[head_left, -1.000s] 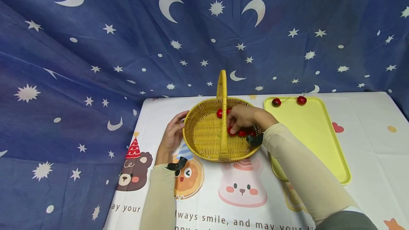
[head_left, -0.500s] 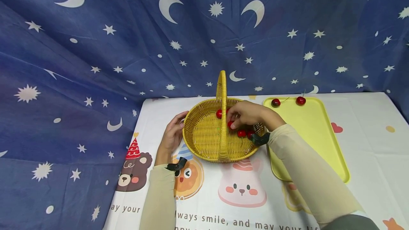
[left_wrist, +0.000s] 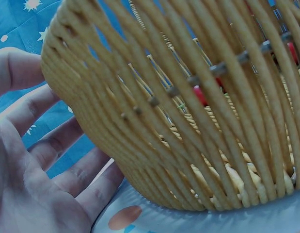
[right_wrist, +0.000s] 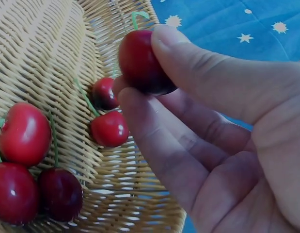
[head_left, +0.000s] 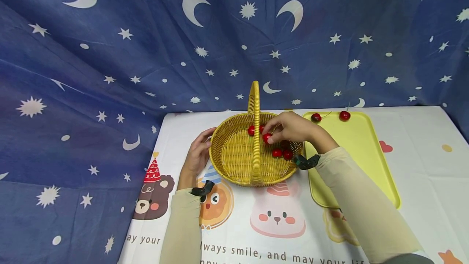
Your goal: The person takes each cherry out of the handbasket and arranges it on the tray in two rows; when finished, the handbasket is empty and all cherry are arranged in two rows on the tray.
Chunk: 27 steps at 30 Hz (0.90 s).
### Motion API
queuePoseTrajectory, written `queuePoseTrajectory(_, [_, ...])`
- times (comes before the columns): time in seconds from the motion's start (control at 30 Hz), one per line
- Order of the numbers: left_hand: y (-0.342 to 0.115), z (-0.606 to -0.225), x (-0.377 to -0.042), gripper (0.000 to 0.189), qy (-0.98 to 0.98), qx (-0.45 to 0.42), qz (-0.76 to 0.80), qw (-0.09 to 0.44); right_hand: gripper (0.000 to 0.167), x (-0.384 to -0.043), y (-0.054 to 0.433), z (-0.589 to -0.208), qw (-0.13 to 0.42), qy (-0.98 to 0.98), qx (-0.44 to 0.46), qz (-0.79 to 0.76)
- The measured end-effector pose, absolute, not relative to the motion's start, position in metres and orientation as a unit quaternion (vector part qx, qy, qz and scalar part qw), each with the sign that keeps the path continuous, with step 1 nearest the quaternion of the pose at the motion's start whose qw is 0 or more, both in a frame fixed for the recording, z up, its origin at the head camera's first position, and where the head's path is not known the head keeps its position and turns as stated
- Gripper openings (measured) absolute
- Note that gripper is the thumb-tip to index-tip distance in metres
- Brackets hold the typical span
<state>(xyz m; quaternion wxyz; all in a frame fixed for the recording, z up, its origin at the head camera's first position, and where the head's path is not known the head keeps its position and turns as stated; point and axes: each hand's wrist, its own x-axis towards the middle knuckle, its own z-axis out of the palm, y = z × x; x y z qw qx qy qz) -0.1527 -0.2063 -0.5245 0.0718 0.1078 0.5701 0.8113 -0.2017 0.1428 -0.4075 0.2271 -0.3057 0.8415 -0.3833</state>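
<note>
A yellow wicker basket with a tall arched handle stands on the table. My left hand rests at its left side, and in the left wrist view its outstretched fingers touch the woven wall. Between thumb and fingertips my right hand pinches a dark red cherry with a short green stem, raised over the right half of the basket. Several other cherries lie inside below it, among them a bright red cherry and a darker cherry. Two more red cherries sit near the handle.
To the right lies a yellow tray, partly under my right forearm. At its far edge are two cherries with stems. A blue star-patterned curtain hangs behind the white printed tablecloth.
My right hand has lifted a cherry from the basket bottom, moving up and slightly right. Cherries beneath it have come into fuller view. The left hand and the basket have stayed still.
</note>
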Motion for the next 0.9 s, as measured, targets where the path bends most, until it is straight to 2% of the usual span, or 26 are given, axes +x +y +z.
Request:
queuePoseTrajectory(0.47, [-0.206, -0.524, -0.152, 0.05, 0.573, 0.104, 0.81, 0.069, 0.024, -0.194, 0.165, -0.403, 0.184, 0.842, -0.243, -0.444])
queuePoseTrajectory(0.9, [-0.207, -0.525, -0.153, 0.049, 0.573, 0.099, 0.81, 0.071, 0.03, -0.192, 0.184, -0.403, 0.172, 0.814, -0.186, -0.523])
